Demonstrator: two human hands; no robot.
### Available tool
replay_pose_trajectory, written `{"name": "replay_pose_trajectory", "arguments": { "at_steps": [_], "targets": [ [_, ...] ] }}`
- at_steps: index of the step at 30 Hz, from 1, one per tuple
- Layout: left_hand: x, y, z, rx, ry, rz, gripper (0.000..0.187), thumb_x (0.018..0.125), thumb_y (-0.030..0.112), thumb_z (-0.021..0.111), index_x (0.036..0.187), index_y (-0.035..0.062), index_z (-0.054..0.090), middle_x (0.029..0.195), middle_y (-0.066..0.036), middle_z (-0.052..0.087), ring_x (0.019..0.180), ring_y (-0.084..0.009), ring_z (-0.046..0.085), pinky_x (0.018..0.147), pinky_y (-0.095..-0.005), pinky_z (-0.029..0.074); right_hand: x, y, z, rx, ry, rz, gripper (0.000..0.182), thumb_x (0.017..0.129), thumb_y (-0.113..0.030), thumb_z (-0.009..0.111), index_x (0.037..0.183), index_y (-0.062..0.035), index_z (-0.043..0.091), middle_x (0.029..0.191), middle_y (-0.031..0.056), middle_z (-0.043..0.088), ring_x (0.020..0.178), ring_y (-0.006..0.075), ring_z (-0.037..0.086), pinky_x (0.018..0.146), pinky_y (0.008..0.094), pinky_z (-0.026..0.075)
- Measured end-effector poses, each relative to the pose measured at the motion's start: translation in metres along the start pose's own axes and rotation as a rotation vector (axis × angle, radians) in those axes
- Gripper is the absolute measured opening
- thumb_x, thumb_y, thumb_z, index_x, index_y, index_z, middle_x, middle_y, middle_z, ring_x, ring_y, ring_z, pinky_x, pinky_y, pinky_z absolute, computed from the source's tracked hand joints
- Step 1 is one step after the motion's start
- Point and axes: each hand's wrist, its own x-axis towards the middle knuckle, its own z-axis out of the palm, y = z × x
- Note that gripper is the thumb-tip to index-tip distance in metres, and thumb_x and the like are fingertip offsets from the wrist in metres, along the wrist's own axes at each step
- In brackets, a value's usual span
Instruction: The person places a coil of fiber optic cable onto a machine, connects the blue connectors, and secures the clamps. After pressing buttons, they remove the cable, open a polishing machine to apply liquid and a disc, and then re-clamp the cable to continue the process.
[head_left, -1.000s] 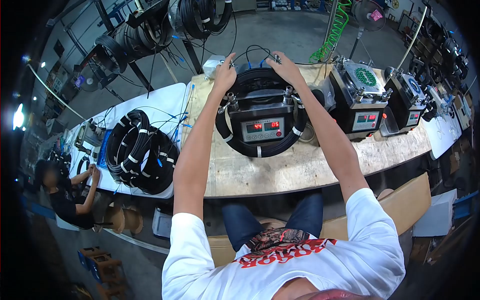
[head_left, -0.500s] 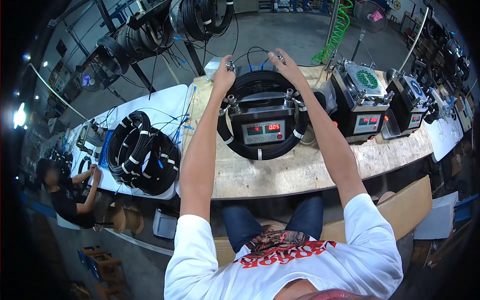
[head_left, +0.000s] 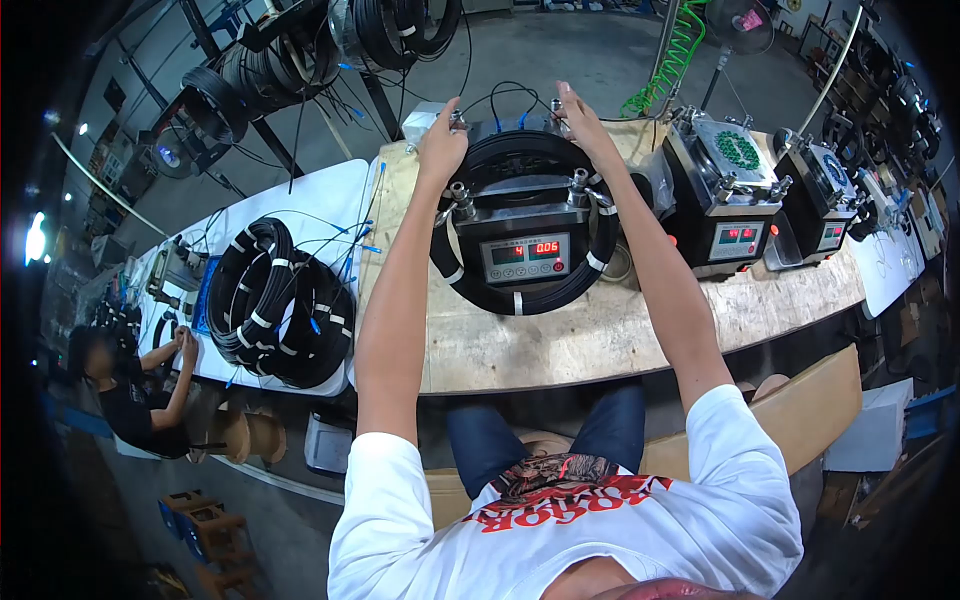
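Note:
A machine with a red digital display stands in front of me, with a black cable coil looped around it. White tape bands mark the coil. My left hand reaches to the machine's back left corner, its fingers closed at a metal knob. At the back right corner, my right hand has its fingers about a second metal knob; its grip is partly hidden. Two more metal knobs, left and right, rise at the machine's front corners.
Two similar machines, the nearer and the farther, stand to the right on the wooden tabletop. Taped cable coils lie on the white table at left. A person sits beyond them. A green spiral hose hangs behind.
Both hands stay at the back corners of the machine, their fingers shifting slightly at the knobs. The display reading goes from 0.05 to 0.06. The whole view shifts slightly.

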Motion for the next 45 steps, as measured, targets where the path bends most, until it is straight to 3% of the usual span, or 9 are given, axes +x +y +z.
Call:
{"name": "replay_pose_trajectory", "arguments": {
  "at_steps": [6, 12, 15, 18, 24, 33, 39, 42, 45],
  "targets": [
    [0.000, -0.003, -0.001, -0.121, -0.022, 0.034, 0.067, 0.087, 0.008, 0.055, 0.153, 0.0199, 0.046, 0.120, -0.015, 0.072, 0.112, -0.0336, 0.067, 0.101, -0.0420, 0.048, 0.002, 0.004, -0.003, -0.032, 0.012, 0.042, 0.089, 0.098, -0.076, 0.037, 0.151, -0.0053, 0.048, 0.117, 0.0177, 0.067, 0.101, 0.0233, 0.060, 0.091, 0.0332, 0.048],
    [0.006, -0.009, 0.006, -0.007, 0.026, -0.020, 0.063, 0.088, 0.016, 0.056, 0.150, 0.0186, 0.050, 0.122, -0.016, 0.071, 0.113, -0.0346, 0.067, 0.102, -0.0426, 0.047, 0.006, 0.008, -0.001, -0.113, 0.034, 0.016, 0.091, 0.098, -0.077, 0.035, 0.144, -0.0018, 0.056, 0.117, 0.0187, 0.067, 0.105, 0.0255, 0.061, 0.094, 0.0336, 0.047],
    [0.008, -0.013, 0.008, 0.041, 0.025, -0.039, 0.060, 0.088, 0.019, 0.057, 0.148, 0.0183, 0.053, 0.121, -0.017, 0.071, 0.114, -0.0351, 0.066, 0.103, -0.0428, 0.047, 0.007, 0.003, -0.007, -0.155, -0.089, 0.083, 0.086, 0.101, -0.071, 0.035, 0.148, -0.0009, 0.050, 0.126, 0.0222, 0.066, 0.119, 0.0316, 0.060, 0.104, 0.0366, 0.044],
    [0.007, -0.014, 0.006, 0.006, -0.014, -0.026, 0.059, 0.088, 0.018, 0.057, 0.147, 0.0189, 0.054, 0.120, -0.017, 0.071, 0.114, -0.0351, 0.066, 0.102, -0.0423, 0.047, 0.004, 0.005, 0.000, -0.205, -0.041, -0.161, 0.080, 0.104, -0.066, 0.033, 0.154, -0.0036, 0.041, 0.142, 0.0250, 0.058, 0.135, 0.0380, 0.053, 0.113, 0.0396, 0.038],
    [0.004, -0.013, 0.001, -0.092, -0.043, 0.044, 0.059, 0.088, 0.013, 0.057, 0.146, 0.0192, 0.054, 0.115, -0.017, 0.072, 0.111, -0.0329, 0.067, 0.099, -0.0414, 0.048, -0.005, -0.007, -0.002, -0.338, -0.129, -0.157, 0.080, 0.104, -0.067, 0.032, 0.159, -0.0097, 0.032, 0.158, 0.0216, 0.042, 0.146, 0.0414, 0.040, 0.119, 0.0425, 0.033],
    [-0.002, -0.004, -0.001, -0.051, -0.021, 0.033, 0.057, 0.088, 0.019, 0.057, 0.145, 0.0158, 0.056, 0.116, -0.016, 0.072, 0.111, -0.0328, 0.067, 0.100, -0.0402, 0.048, 0.013, 0.019, -0.002, -0.187, -0.096, -0.150, 0.085, 0.101, -0.072, 0.031, 0.159, -0.0099, 0.033, 0.155, 0.0230, 0.045, 0.143, 0.0385, 0.046, 0.118, 0.0410, 0.033],
    [0.001, -0.010, 0.002, -0.042, -0.021, 0.043, 0.056, 0.088, 0.021, 0.057, 0.144, 0.0141, 0.057, 0.120, -0.015, 0.071, 0.114, -0.0327, 0.066, 0.101, -0.0394, 0.048, 0.000, 0.010, -0.005, -0.068, -0.046, -0.110, 0.081, 0.103, -0.070, 0.032, 0.158, -0.0102, 0.037, 0.133, 0.0170, 0.062, 0.108, 0.0227, 0.062, 0.092, 0.0332, 0.049],
    [0.002, -0.010, 0.000, -0.085, -0.039, 0.049, 0.057, 0.088, 0.019, 0.058, 0.145, 0.0143, 0.056, 0.119, -0.015, 0.071, 0.114, -0.0313, 0.066, 0.101, -0.0384, 0.047, -0.001, 0.005, -0.008, -0.023, -0.053, 0.016, 0.080, 0.104, -0.068, 0.032, 0.158, -0.0103, 0.037, 0.125, 0.0143, 0.064, 0.099, 0.0174, 0.060, 0.080, 0.0296, 0.050],
    [0.000, -0.009, -0.002, -0.135, -0.070, 0.030, 0.058, 0.088, 0.017, 0.060, 0.146, 0.0147, 0.055, 0.120, -0.015, 0.070, 0.114, -0.0295, 0.066, 0.101, -0.0377, 0.047, 0.000, 0.009, -0.006, 0.050, -0.021, 0.017, 0.078, 0.104, -0.068, 0.033, 0.157, -0.0108, 0.039, 0.123, 0.0162, 0.064, 0.097, 0.0178, 0.060, 0.079, 0.0299, 0.050]
  ]
}}
